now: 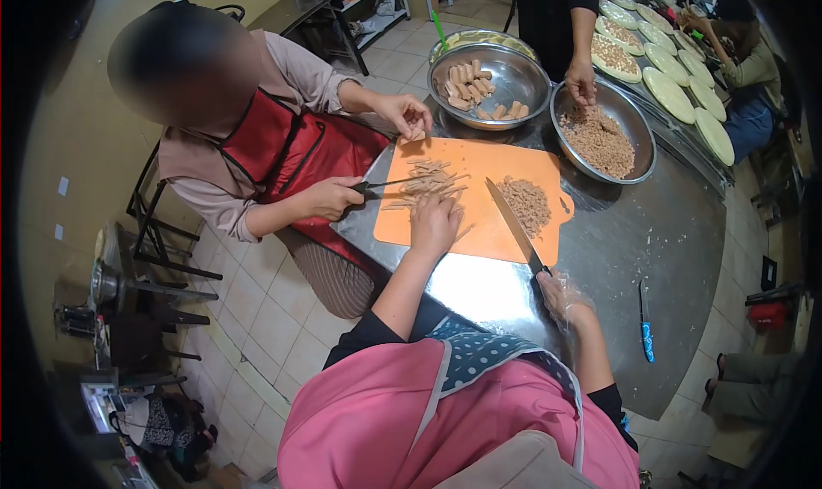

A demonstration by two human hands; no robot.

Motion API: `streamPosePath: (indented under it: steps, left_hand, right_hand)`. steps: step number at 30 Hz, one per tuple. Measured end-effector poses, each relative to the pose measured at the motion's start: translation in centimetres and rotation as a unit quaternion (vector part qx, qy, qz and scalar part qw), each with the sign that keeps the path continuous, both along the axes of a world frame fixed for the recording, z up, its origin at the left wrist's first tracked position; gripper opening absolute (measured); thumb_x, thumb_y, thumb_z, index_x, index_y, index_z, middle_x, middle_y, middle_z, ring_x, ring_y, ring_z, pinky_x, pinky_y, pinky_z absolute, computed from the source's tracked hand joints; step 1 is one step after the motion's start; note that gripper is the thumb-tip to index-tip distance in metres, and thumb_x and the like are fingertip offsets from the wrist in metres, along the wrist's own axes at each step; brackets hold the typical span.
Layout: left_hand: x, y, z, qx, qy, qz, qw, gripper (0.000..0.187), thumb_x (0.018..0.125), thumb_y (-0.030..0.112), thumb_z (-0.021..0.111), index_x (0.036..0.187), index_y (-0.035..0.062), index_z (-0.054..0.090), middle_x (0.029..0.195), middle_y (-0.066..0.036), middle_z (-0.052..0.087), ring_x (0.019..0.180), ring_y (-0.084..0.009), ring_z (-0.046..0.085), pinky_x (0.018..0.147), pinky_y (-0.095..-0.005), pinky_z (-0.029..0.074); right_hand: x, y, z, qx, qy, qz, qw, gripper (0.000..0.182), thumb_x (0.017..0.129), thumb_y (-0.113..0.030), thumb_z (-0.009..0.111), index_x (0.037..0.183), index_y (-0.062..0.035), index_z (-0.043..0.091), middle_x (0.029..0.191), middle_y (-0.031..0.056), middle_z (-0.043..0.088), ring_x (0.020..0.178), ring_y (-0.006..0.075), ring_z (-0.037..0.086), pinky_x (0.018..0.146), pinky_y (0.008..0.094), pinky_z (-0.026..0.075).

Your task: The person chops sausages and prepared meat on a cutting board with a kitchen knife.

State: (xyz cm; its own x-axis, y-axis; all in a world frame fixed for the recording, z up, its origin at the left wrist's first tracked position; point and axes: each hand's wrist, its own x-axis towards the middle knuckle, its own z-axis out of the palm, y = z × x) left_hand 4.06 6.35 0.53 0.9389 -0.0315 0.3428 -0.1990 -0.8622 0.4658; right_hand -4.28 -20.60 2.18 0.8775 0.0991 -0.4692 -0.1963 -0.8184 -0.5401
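1. The worst risk I see is a cut to my left hand (437, 226): the co-worker's knife (385, 183) reaches in from the left edge of the orange chopping board (479, 155), its blade just beyond my fingers. Two people cutting in one spot could cause it.
2. My own kitchen knife (514, 219) slants across the board, tip towards the far edge; swung left carelessly, it could catch my fingers or the co-worker's.
3. The chopped sausage (524, 206) lies by the board's right edge, so a broad sweep of my blade might spill it onto the bench (642, 241).
4. What looks like a clear plastic glove sits loosely on my right hand (563, 297); a wrinkle could let the handle slip.
5. My left hand is spread, palm down, over the sausage strips (428, 181) on the board's left half, pressing rather than gripping, as far as I can tell.
6. My right hand is curled around the knife handle at the board's near right corner.
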Motion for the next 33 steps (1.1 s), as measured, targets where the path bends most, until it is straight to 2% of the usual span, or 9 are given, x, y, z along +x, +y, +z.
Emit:
streamPosePath:
  steps: [3,7,9,15,18,22,24,29,33]
  left_hand:
    - [-0.5,-1.4,0.4,-0.017,0.022,-0.002,1.000,0.026,0.074,0.018,0.061,0.094,0.0018,0.064,0.085,-0.014,0.058,0.086,-0.0330,0.052,0.077,-0.0408,0.042]
    - [-1.9,-2.4,1.0,-0.024,-0.001,-0.016,1.000,0.029,0.072,0.022,0.064,0.093,0.0019,0.063,0.084,-0.014,0.057,0.083,-0.0326,0.052,0.076,-0.0412,0.042]
    - [-2.3,-2.2,0.6,-0.023,-0.019,-0.040,0.999,0.031,0.070,0.023,0.066,0.094,0.0019,0.063,0.083,-0.014,0.057,0.081,-0.0318,0.052,0.074,-0.0412,0.042]
    - [-2.3,-2.8,-1.3,-0.072,0.005,-0.091,0.993,0.031,0.070,0.018,0.066,0.096,0.0019,0.063,0.084,-0.013,0.057,0.082,-0.0306,0.052,0.073,-0.0406,0.042]
    - [-2.7,-2.9,-0.4,-0.049,0.002,-0.076,0.996,0.032,0.070,0.021,0.067,0.096,0.0024,0.063,0.086,-0.012,0.058,0.083,-0.0294,0.052,0.073,-0.0399,0.041]
    - [-3.4,-2.0,1.2,-0.006,-0.043,-0.067,0.997,0.034,0.069,0.026,0.068,0.096,0.0045,0.064,0.089,-0.011,0.059,0.085,-0.0281,0.053,0.073,-0.0394,0.039]
    - [-3.1,-1.3,1.1,0.003,0.012,-0.056,0.998,0.036,0.068,0.030,0.069,0.095,0.0068,0.064,0.088,-0.010,0.060,0.086,-0.0268,0.054,0.073,-0.0398,0.038]
    - [-2.4,-1.1,0.1,-0.014,0.007,-0.052,0.999,0.032,0.069,0.030,0.069,0.091,0.0073,0.065,0.082,-0.008,0.060,0.082,-0.0263,0.055,0.071,-0.0385,0.039]
    - [-2.0,-1.7,-0.3,-0.026,-0.016,-0.058,0.998,0.030,0.071,0.028,0.068,0.089,0.0049,0.065,0.080,-0.009,0.061,0.079,-0.0268,0.056,0.070,-0.0380,0.041]
  right_hand:
    - [-0.1,-0.2,-1.2,-0.005,-0.030,0.001,1.000,0.050,0.092,-0.043,0.034,0.113,0.0015,0.044,0.106,0.0298,0.053,0.101,0.0442,0.050,0.084,0.0445,0.039]
    - [-0.2,0.4,0.8,-0.024,-0.028,-0.005,0.999,0.051,0.092,-0.043,0.034,0.115,0.0016,0.044,0.108,0.0296,0.052,0.103,0.0442,0.049,0.085,0.0436,0.039]
    - [0.2,0.6,1.9,-0.021,0.052,-0.005,0.998,0.053,0.092,-0.044,0.032,0.119,0.0005,0.042,0.114,0.0293,0.049,0.108,0.0434,0.046,0.089,0.0424,0.038]
    - [0.1,0.6,1.2,-0.018,0.033,-0.006,0.999,0.056,0.091,-0.046,0.032,0.125,-0.0019,0.039,0.120,0.0275,0.047,0.113,0.0425,0.043,0.093,0.0410,0.035]
    - [-0.4,1.5,3.4,-0.015,0.044,-0.035,0.998,0.058,0.090,-0.047,0.034,0.126,-0.0019,0.038,0.121,0.0269,0.047,0.114,0.0418,0.043,0.093,0.0410,0.035]
    - [-0.2,1.1,2.5,-0.012,0.035,-0.024,0.999,0.060,0.090,-0.049,0.034,0.127,-0.0027,0.037,0.123,0.0265,0.045,0.115,0.0410,0.042,0.094,0.0415,0.034]
    - [-0.2,1.6,4.1,0.013,0.062,-0.050,0.997,0.062,0.088,-0.046,0.039,0.126,0.0035,0.040,0.125,0.0251,0.045,0.119,0.0377,0.041,0.099,0.0382,0.032]
    - [0.0,1.2,3.1,-0.008,0.063,-0.030,0.998,0.061,0.089,-0.047,0.036,0.126,0.0018,0.039,0.124,0.0260,0.045,0.117,0.0392,0.041,0.097,0.0395,0.033]
    - [-0.1,1.6,4.6,-0.009,0.080,-0.026,0.996,0.062,0.089,-0.050,0.034,0.126,0.0007,0.037,0.125,0.0265,0.043,0.117,0.0399,0.040,0.097,0.0397,0.033]
